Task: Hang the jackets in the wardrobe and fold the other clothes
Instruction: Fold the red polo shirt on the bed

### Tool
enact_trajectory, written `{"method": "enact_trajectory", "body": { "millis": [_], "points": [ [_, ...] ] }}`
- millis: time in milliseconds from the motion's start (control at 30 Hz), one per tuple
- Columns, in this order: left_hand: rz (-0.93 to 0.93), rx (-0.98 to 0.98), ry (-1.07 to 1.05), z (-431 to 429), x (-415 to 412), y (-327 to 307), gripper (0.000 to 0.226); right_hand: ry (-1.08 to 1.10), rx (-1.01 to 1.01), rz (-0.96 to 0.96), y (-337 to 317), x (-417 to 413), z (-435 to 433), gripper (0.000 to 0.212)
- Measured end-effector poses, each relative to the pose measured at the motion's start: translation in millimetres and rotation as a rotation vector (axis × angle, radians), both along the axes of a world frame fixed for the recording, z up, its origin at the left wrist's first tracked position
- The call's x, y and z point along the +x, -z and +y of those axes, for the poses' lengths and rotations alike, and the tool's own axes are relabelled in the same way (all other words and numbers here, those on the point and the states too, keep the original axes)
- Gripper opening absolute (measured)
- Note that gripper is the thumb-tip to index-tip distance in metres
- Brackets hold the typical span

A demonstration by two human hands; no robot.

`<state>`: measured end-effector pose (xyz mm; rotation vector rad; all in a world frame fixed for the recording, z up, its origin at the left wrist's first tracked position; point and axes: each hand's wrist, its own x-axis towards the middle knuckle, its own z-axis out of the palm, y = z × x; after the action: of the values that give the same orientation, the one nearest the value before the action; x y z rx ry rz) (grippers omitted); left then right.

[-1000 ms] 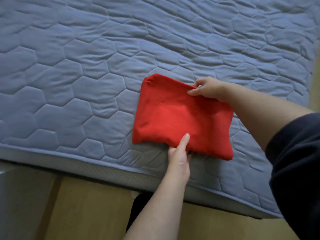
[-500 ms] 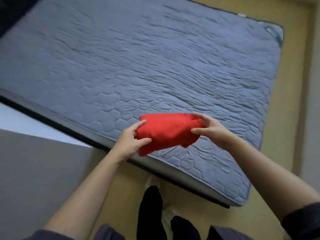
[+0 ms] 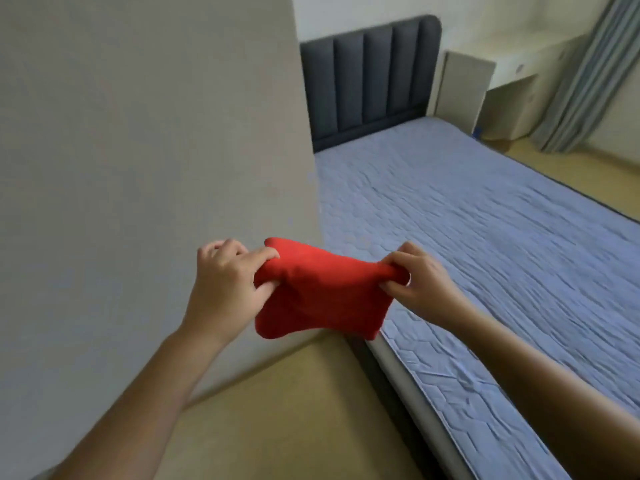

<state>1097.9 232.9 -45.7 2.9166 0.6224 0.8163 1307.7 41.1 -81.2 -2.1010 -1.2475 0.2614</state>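
A folded red garment (image 3: 322, 292) hangs in the air between my two hands, off the bed and over its left edge. My left hand (image 3: 225, 282) grips its left end with thumb and fingers curled round the cloth. My right hand (image 3: 419, 278) pinches its right end. The garment sags a little in the middle. No jackets or wardrobe interior are in view.
A tall beige panel (image 3: 149, 168) rises close on the left. The bed with a blue quilted mattress (image 3: 502, 244) lies to the right, its dark padded headboard (image 3: 370, 81) at the back. A pale bedside cabinet (image 3: 460, 88), striped curtain (image 3: 585, 74) and wooden floor (image 3: 287, 410) surround it.
Both hands have lifted the folded red garment off the mattress. My view has swung left, from the bed toward the beige panel.
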Motion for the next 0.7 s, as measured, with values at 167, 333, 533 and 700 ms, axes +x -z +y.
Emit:
{"method": "enact_trajectory", "body": {
  "millis": [167, 333, 533, 700],
  "points": [
    [-0.197, -0.455, -0.136, 8.9, -153.0, -56.8, 0.017, -0.306, 0.304, 0.892, -75.5, -96.6, 70.5, 0.014],
    [-0.618, -1.012, -0.368, 2.8, -287.0, -70.6, 0.016, -0.521, -0.111, 1.334, -54.8, -244.0, 132.6, 0.063],
    [-0.872, -1.631, -0.808, -32.6, -478.4, -17.9, 0.036, -0.492, -0.444, 1.475, -12.6, -433.4, 159.5, 0.042],
    [-1.067, -1.735, -0.939, -96.9, -585.6, 19.9, 0.051, -0.562, -0.618, 1.387, -2.4, -562.9, 167.3, 0.032]
  ]
}}
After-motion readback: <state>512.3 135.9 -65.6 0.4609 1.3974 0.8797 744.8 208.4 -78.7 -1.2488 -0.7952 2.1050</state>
